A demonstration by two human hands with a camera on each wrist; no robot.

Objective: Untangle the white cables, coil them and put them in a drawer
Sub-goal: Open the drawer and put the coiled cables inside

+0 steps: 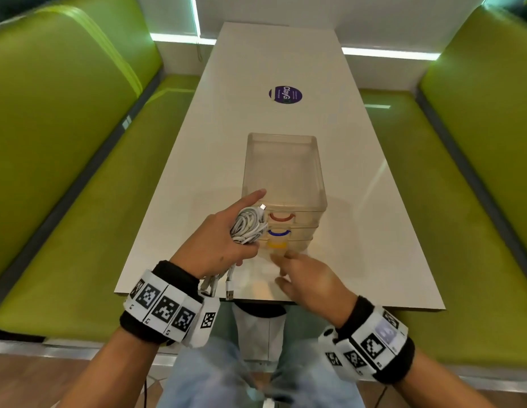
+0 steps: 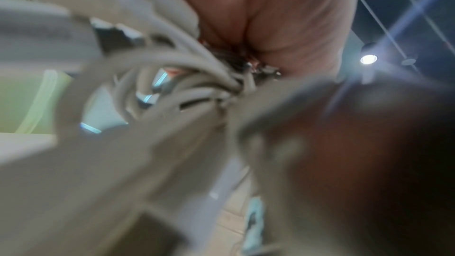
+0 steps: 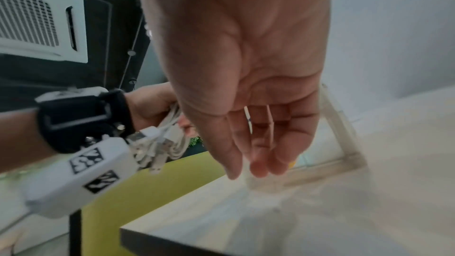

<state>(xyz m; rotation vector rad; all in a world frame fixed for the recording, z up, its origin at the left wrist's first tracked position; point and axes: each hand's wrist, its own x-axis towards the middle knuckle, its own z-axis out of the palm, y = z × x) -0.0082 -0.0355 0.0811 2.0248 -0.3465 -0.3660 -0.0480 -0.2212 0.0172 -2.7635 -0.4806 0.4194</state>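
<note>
My left hand [image 1: 226,240] grips a coiled bundle of white cables [image 1: 249,226] just left of the drawer fronts; its index finger points forward. Several USB plugs [image 1: 229,291] hang below the hand near the table's front edge. In the left wrist view the cables [image 2: 152,77] fill the frame, blurred. The right wrist view shows the same bundle [image 3: 167,141] in that hand. A clear plastic drawer unit [image 1: 282,172] stands mid-table with red [image 1: 282,217], blue [image 1: 278,232] and yellow handles [image 1: 277,245]. My right hand [image 1: 297,272] hovers before the yellow handle, fingers relaxed [image 3: 258,155], holding nothing.
The white table [image 1: 359,231] runs away from me with a purple round sticker [image 1: 285,95] beyond the drawers. Green padded benches [image 1: 64,142] flank both sides. My knees in light jeans [image 1: 226,378] are below the table's front edge.
</note>
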